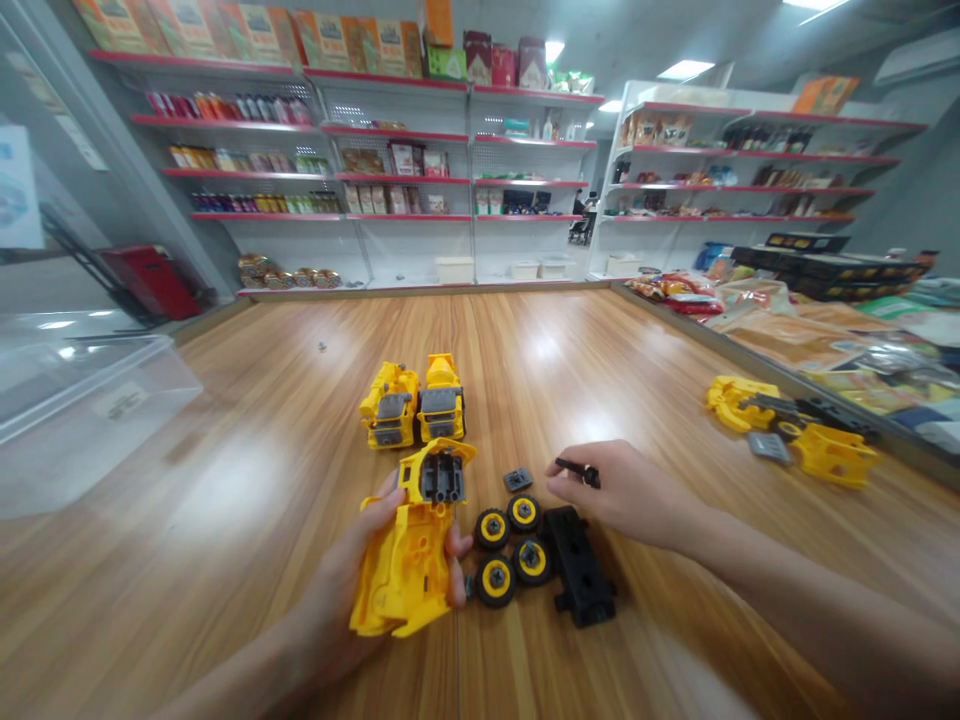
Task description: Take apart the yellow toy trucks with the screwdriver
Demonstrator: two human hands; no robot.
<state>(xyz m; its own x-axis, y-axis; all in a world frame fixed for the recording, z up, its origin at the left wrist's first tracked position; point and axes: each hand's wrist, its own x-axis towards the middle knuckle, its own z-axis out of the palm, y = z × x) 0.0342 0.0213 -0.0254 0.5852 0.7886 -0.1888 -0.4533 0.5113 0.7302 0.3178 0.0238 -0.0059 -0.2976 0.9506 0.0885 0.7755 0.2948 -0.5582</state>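
My left hand (341, 575) is wrapped round a yellow toy truck body (409, 570), tilted so that its hollow side shows, with a dark grey insert (442, 478) at its far end. Between the thumb and fingers of my right hand (619, 490) is a small black stick-like part (579, 469), its exact kind unclear. Below that hand lies a black toy chassis (579, 570) on the wooden table. Several black wheels with yellow hubs (532, 560) sit between the chassis and my left hand. A small grey plate (517, 479) lies just beyond them.
Two yellow toy trucks, one on the left (390, 408) and one on the right (441, 398), stand beyond my left hand. More yellow toy parts (832, 455) lie at the right. A clear plastic bin (82, 400) is at the left; packaged goods (787, 335) line the right edge.
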